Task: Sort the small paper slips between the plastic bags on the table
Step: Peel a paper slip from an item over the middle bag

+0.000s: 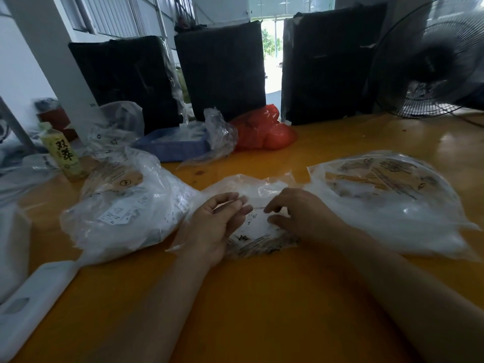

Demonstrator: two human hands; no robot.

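While both hands work the middle bag (251, 205), the sort sits mid-pick.
Left hand (214, 221) has fingers loosely curled, apparently pinching a thin slip (227, 204); right hand (293, 210) curls onto the bag film, pinning it to the worktop (262, 297). Slip-filled left bag (125, 205) and right bag (392, 200) flank it. Suggest: keep film pinned, lift one slip only, read marking before dropping.
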